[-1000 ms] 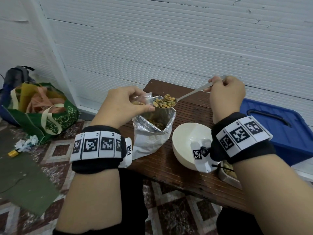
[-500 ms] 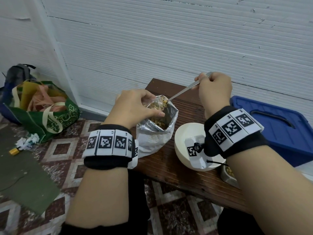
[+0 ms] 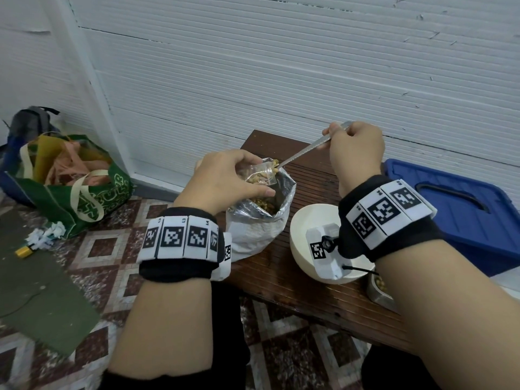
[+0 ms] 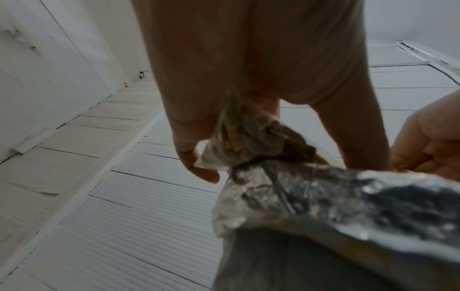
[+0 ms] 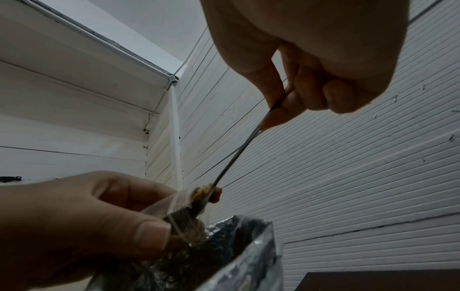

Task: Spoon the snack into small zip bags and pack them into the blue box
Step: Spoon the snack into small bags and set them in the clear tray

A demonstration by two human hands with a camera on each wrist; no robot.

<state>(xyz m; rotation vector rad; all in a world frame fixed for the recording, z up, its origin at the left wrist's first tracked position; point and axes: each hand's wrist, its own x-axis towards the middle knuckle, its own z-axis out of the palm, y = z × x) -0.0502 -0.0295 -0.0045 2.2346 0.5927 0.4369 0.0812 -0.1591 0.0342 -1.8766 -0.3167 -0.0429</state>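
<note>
My left hand pinches a small clear zip bag held open just above the mouth of the silver foil snack pouch, which stands on the brown wooden bench. My right hand grips the handle of a metal spoon. Its bowl, loaded with yellowish snack, is tipped into the zip bag's opening. In the right wrist view the zip bag shows between my left thumb and fingers. The blue box sits to the right with its lid on.
A white bowl stands on the bench under my right wrist. A metal container with snack sits at the bench's near right. A green shopping bag and scraps lie on the tiled floor to the left. A white panelled wall stands behind.
The loaded spoon has come down from above the foil pouch, and its bowl now tips into the zip bag. My left hand has kept its hold on the zip bag.
</note>
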